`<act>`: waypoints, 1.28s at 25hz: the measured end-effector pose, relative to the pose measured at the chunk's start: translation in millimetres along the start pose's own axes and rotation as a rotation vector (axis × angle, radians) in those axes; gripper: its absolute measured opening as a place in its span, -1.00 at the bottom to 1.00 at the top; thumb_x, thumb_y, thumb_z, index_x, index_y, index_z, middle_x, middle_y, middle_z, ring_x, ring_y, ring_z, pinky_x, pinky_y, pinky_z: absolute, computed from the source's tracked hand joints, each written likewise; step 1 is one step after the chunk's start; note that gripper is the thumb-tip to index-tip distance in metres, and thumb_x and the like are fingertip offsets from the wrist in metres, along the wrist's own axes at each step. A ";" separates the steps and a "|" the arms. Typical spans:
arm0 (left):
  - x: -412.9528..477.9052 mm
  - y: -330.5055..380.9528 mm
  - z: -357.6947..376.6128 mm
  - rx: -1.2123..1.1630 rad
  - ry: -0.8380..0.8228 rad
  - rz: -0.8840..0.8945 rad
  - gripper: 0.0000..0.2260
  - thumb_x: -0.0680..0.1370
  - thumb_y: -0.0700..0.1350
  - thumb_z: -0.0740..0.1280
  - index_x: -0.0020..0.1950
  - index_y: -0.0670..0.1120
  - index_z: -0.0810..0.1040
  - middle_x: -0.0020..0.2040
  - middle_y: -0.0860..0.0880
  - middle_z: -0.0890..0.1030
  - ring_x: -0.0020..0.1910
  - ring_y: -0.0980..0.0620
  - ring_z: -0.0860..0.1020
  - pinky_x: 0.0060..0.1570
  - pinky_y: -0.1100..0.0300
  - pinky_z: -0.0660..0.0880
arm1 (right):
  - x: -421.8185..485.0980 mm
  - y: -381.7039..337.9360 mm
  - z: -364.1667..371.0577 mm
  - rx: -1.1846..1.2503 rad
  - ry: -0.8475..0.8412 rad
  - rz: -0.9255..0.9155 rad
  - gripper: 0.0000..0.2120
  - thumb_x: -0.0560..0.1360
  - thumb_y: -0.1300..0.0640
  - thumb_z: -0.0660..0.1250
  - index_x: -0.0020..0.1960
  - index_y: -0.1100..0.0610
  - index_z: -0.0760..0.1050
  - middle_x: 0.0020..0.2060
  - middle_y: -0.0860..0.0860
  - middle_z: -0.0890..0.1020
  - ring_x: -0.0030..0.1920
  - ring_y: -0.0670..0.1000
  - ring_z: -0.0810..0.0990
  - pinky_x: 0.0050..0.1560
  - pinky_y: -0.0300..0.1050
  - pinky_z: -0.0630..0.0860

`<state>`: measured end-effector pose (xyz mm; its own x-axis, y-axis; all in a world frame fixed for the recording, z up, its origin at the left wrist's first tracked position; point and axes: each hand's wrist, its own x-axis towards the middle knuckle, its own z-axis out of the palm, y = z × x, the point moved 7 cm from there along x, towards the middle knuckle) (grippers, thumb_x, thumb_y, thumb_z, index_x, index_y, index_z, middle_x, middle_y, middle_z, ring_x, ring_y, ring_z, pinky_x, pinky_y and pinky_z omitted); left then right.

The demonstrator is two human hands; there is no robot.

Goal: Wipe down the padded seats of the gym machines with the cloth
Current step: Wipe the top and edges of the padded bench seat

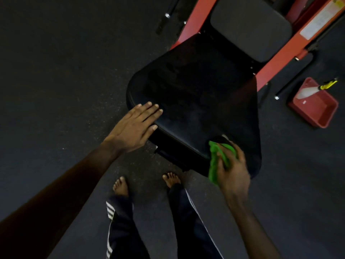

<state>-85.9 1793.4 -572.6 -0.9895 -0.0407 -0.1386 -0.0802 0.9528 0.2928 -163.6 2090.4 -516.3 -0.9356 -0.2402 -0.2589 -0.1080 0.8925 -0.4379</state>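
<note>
A wide black padded seat (196,94) of a red-framed gym machine fills the middle of the view. My left hand (134,126) lies flat and open on the seat's near left corner. My right hand (233,167) is closed around a bunched bright green cloth (214,163), pressed against the seat's near front edge. Part of the cloth hangs below the edge. A grey back pad (250,28) stands behind the seat.
The red machine frame (276,58) runs up to the right. On the floor at the right sits a red plastic tub (317,113) holding a spray bottle (309,90). My bare feet (121,186) stand on dark rubber flooring just before the seat.
</note>
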 end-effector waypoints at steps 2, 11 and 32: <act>6.5 -20.6 -3.7 -0.031 -0.004 0.012 -0.47 0.69 0.12 -0.03 0.60 -0.11 0.20 0.58 -0.11 0.25 0.59 -0.06 0.14 0.57 0.01 0.06 | -3.8 5.1 -2.6 -0.030 0.099 0.168 -0.74 0.60 0.02 0.31 0.27 -0.11 0.57 0.44 -0.11 0.38 0.24 0.14 0.58 0.07 0.04 0.51; 16.9 -55.8 -11.5 -0.073 -0.120 0.277 -0.47 0.69 0.11 -0.09 0.64 -0.06 0.05 0.62 -0.04 0.14 0.61 0.04 0.05 0.57 0.11 -0.05 | 35.3 -171.1 89.0 -0.083 0.093 -0.001 -0.66 0.59 0.01 0.34 0.35 -0.06 0.53 0.43 -0.04 0.40 0.27 0.08 0.54 0.12 0.04 0.56; 43.5 -91.7 -15.5 -0.132 -0.198 0.416 -0.46 0.70 0.13 -0.09 0.64 -0.08 0.08 0.62 -0.05 0.14 0.61 0.05 0.02 0.58 0.07 0.00 | 86.2 -42.4 23.8 -0.107 0.209 0.672 -0.64 0.58 0.04 0.31 0.27 0.24 0.48 0.26 0.26 0.53 0.21 0.33 0.56 0.21 0.11 0.44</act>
<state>-123.5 1699.6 -590.8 -0.8999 0.4065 -0.1581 0.2907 0.8292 0.4774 -231.7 2022.8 -540.6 -0.8551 0.4437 -0.2680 0.4924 0.8570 -0.1522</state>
